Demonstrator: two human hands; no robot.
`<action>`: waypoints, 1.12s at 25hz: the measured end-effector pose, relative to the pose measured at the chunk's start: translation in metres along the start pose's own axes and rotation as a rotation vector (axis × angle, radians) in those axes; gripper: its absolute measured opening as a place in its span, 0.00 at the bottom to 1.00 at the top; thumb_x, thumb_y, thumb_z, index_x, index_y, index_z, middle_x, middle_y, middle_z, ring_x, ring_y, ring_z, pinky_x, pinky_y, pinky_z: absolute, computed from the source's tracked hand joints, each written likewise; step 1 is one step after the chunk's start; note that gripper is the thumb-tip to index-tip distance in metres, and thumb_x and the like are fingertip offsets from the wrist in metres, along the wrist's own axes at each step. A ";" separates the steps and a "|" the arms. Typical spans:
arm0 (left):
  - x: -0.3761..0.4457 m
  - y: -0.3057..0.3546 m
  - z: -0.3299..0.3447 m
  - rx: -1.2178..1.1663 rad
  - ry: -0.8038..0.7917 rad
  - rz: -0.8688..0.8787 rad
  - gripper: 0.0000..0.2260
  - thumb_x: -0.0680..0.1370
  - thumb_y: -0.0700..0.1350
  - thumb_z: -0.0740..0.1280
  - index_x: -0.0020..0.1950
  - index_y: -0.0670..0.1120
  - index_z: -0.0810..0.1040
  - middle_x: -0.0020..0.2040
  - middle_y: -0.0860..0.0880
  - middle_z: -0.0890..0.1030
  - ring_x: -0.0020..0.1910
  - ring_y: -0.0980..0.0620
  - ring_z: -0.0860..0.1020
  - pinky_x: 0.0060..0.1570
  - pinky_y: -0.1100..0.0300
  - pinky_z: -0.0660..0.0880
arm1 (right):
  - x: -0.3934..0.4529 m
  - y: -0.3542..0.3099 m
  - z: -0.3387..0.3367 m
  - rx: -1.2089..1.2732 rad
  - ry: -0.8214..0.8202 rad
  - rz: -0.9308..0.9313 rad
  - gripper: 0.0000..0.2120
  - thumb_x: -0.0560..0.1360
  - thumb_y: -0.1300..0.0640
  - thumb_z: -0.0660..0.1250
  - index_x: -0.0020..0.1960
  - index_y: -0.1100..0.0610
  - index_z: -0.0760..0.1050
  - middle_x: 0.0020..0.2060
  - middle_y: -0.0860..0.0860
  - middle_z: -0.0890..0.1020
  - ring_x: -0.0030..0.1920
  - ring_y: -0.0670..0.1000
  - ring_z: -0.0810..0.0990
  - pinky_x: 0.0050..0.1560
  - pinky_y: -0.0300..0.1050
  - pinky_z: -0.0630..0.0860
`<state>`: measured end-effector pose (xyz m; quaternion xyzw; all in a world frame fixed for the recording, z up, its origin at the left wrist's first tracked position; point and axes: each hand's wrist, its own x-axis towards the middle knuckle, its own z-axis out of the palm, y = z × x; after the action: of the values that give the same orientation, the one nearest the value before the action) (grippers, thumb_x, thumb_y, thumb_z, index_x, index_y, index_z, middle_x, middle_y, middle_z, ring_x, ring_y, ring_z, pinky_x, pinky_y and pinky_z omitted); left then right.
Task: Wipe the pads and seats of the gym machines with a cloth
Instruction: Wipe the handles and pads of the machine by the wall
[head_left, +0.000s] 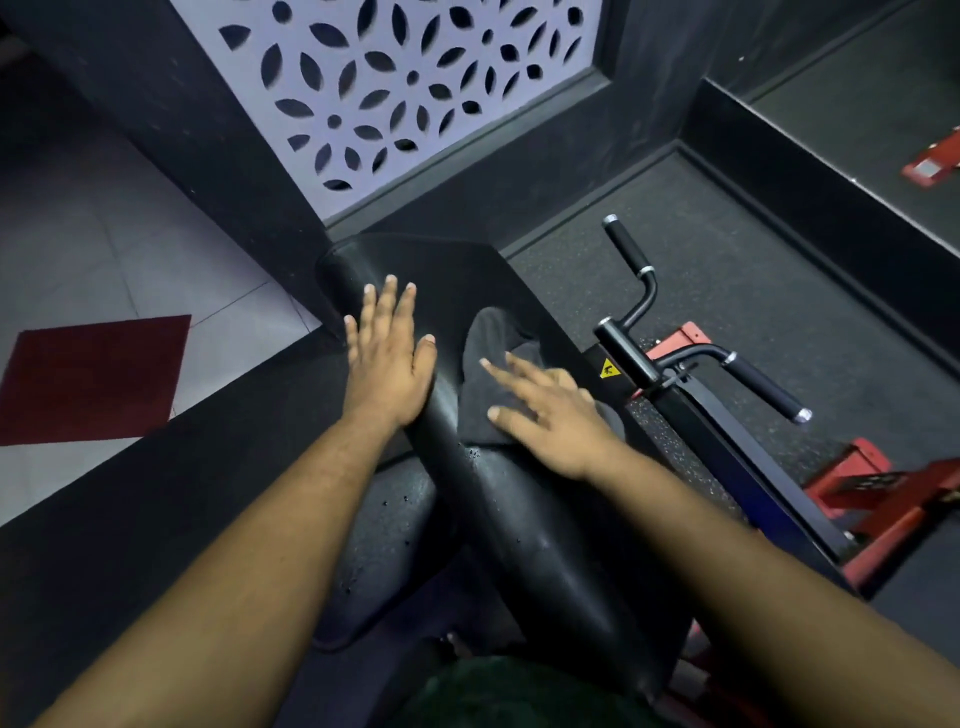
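Note:
A long black padded backrest (498, 499) of a gym machine runs from the bottom centre up to the middle of the head view. My left hand (387, 358) lies flat on its upper left edge with straight fingers. A dark grey cloth (485, 364) is spread on the pad to the right of that hand. My right hand (545, 410) presses flat on the cloth with fingers spread. A black seat pad (384, 540) with small droplets sits lower left of the backrest.
Two black machine handles (631, 254) (763, 382) stick out to the right on a red and black frame (883, 493). A patterned wall panel (395, 88) stands behind. A dark red mat (93, 376) lies on tiled floor at left. Dark rubber flooring (753, 270) lies to the right.

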<state>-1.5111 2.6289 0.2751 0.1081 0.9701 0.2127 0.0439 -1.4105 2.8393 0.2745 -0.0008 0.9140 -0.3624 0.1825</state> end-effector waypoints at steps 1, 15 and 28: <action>0.000 0.000 -0.001 0.031 -0.014 0.000 0.29 0.83 0.54 0.54 0.83 0.50 0.54 0.84 0.49 0.47 0.82 0.49 0.41 0.79 0.40 0.41 | -0.014 0.014 0.004 -0.041 -0.017 0.017 0.33 0.71 0.24 0.49 0.75 0.25 0.50 0.81 0.39 0.55 0.77 0.50 0.56 0.72 0.60 0.59; -0.052 0.017 0.010 0.174 -0.038 0.283 0.29 0.80 0.59 0.51 0.80 0.50 0.64 0.83 0.47 0.57 0.82 0.47 0.49 0.79 0.40 0.41 | -0.067 0.019 0.020 0.201 0.115 0.244 0.25 0.76 0.34 0.54 0.73 0.31 0.66 0.77 0.35 0.63 0.75 0.48 0.61 0.76 0.56 0.56; -0.134 0.052 0.028 0.207 -0.137 0.436 0.27 0.83 0.60 0.52 0.81 0.51 0.62 0.83 0.48 0.56 0.82 0.49 0.46 0.78 0.41 0.36 | -0.144 0.084 0.034 0.014 0.068 0.569 0.29 0.79 0.31 0.50 0.78 0.38 0.63 0.80 0.44 0.61 0.80 0.53 0.57 0.79 0.58 0.53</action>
<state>-1.3672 2.6551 0.2771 0.3328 0.9353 0.1089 0.0512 -1.2540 2.8986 0.2439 0.2694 0.8805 -0.3028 0.2459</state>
